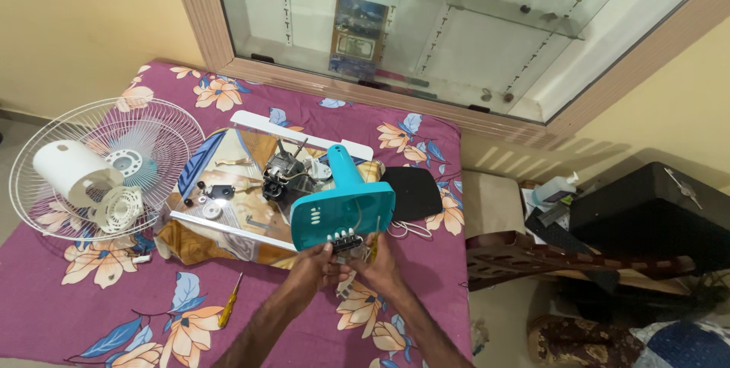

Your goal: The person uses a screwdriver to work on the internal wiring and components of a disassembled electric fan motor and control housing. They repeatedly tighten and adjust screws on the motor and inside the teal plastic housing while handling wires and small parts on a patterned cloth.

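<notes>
The teal fan base housing [344, 208] lies directly ahead of both hands, its long axis running away from the person — neck far, wide end near. The left hand [315, 266] and right hand [378, 260] sit close together, both gripping the black switch block [346, 243] at the near edge; neither is nearer. A yellow screwdriver [230, 301] lies well left. Open cloth lies toward the person.
</notes>
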